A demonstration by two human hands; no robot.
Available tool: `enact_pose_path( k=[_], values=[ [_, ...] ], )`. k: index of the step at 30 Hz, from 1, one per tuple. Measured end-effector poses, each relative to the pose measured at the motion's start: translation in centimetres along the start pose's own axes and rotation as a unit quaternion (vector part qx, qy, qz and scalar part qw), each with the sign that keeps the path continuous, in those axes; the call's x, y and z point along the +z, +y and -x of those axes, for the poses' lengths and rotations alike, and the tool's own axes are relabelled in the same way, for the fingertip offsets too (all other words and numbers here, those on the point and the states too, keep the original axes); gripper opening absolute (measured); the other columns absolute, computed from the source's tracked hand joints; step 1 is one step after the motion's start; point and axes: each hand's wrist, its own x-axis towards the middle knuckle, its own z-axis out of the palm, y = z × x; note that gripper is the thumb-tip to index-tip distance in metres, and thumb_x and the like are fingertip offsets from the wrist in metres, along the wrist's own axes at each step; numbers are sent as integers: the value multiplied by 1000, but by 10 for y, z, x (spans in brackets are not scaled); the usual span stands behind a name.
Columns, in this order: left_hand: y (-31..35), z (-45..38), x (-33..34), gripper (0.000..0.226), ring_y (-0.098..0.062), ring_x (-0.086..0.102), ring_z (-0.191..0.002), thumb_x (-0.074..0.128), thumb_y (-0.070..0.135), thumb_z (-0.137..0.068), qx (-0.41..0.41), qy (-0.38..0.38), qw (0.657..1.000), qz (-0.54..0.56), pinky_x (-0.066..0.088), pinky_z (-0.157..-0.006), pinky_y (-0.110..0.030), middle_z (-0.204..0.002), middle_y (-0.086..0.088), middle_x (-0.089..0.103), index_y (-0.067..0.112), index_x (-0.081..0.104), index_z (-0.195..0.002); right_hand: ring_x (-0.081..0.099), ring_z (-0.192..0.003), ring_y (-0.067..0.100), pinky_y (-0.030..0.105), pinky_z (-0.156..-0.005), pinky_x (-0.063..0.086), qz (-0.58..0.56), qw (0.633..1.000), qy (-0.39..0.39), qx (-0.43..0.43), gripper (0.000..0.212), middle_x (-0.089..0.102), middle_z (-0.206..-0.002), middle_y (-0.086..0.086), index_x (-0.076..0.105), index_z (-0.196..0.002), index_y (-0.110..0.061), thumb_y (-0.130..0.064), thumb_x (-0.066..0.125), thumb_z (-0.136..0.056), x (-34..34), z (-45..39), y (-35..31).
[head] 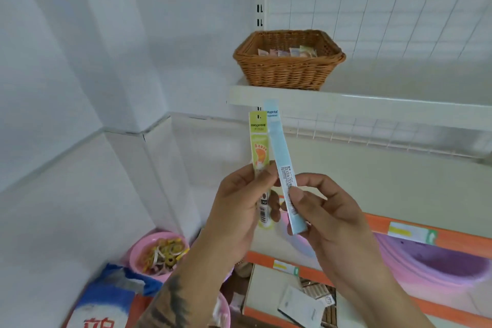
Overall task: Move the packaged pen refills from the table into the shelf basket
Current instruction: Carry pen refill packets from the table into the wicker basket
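The left hand (237, 210) pinches a yellow-green refill pack (258, 146) low on its length, thumb across the front and fingers curled behind, so the pack stands upright with its printed header on top; the right hand (324, 218) pinches a pale blue refill pack (279, 152) the same way, near its lower end, thumb pressed on the barcode side, the pack leaning slightly left so that its top sits just beside the yellow-green one; holding both by the bottom leaves the long free ends leading, which I judge suits feeding them up and over a rim. Two packs are in hand, one in each; both are off the table, raised in front of the front edge of the white shelf (372, 108), below the single wicker basket (288, 66) that stands at the shelf's left end against the slotted upright; the basket already holds several small pastel packets, too blurred to count. The carry looks midway; the lift over the basket's front rim remains. Lower down sit one pink bowl (145, 250) of small yellow rings, one purple basin (439, 266) behind an orange shelf edge, and one blue-and-white bag (106, 303) at the bottom left corner.
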Motion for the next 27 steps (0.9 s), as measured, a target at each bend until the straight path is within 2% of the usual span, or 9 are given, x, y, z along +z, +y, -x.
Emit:
enact_pose_path(
  k=[2, 4, 8, 11, 15, 18, 21, 25, 27],
  values=[
    [7, -13, 7, 28, -23, 52, -57, 70, 29, -89, 6, -25, 1000, 6, 45, -54, -31, -77, -8, 65, 5, 76, -102, 60, -65, 22, 29, -58, 50, -6, 1000, -24, 10, 31, 67, -73, 17, 66, -101, -7, -23, 75, -77, -3, -13, -11],
    [11, -23, 11, 24, -21, 53, -52, 69, 28, -88, 12, -42, 999, 16, 44, -56, -33, -74, -6, 65, 8, 78, -98, 60, -71, 26, 31, -62, 50, 2, 999, -45, 12, 24, 68, -78, 21, 67, -99, -10, -18, 82, -81, -7, -24, -16],
    [15, -39, 13, 21, -21, 53, -50, 75, 29, -84, 17, -61, 998, 15, 46, -55, -32, -71, -8, 64, 10, 78, -93, 63, -75, 26, 29, -60, 52, 11, 998, -54, 5, 13, 70, -82, 23, 69, -93, -15, -22, 65, -83, -12, -39, -20],
    [15, -50, 12, 17, -23, 53, -53, 81, 28, -82, 10, -73, 997, -5, 46, -52, -29, -71, -12, 62, 12, 79, -89, 58, -73, 25, 30, -61, 48, -8, 997, -72, 29, 11, 67, -83, 20, 70, -91, -13, -21, 64, -85, -15, -46, -21],
    [20, -61, 11, 12, -20, 53, -55, 71, 22, -85, 14, -101, 995, -15, 45, -52, -27, -64, -5, 59, 17, 76, -75, 57, -72, 22, 34, -63, 47, -54, 990, -109, 65, 26, 63, -89, 19, 66, -95, -5, -25, 76, -81, -18, -54, -22],
    [28, -69, 11, 20, -23, 49, -54, 74, 33, -80, 26, -127, 991, -13, 44, -52, -30, -67, -15, 54, 13, 74, -80, 59, -70, 20, 35, -62, 49, -114, 982, -131, 78, 29, 61, -92, 21, 63, -100, -2, -21, 78, -82, -18, -63, -25],
    [37, -81, 12, 30, -23, 47, -54, 75, 34, -82, 42, -136, 990, -18, 44, -51, -30, -67, -14, 54, 5, 71, -90, 52, -63, 19, 35, -61, 48, -183, 966, -156, 97, 31, 63, -84, 14, 66, -98, -6, -21, 87, -80, -14, -73, -28],
    [47, -94, 7, 27, -22, 45, -53, 77, 35, -79, 60, -137, 988, -48, 43, -50, -29, -71, -20, 50, 10, 76, -89, 51, -60, 19, 36, -59, 46, -220, 961, -121, 114, 46, 58, -78, 11, 69, -103, -7, -19, 94, -67, -5, -84, -30],
    [52, -99, 3, 27, -24, 45, -54, 77, 35, -79, 64, -132, 988, -54, 43, -52, -32, -71, -23, 50, 10, 76, -89, 55, -63, 22, 36, -60, 51, -176, 976, -87, 99, 42, 63, -82, 15, 69, -104, -5, -20, 90, -71, 0, -87, -32]
  ],
)
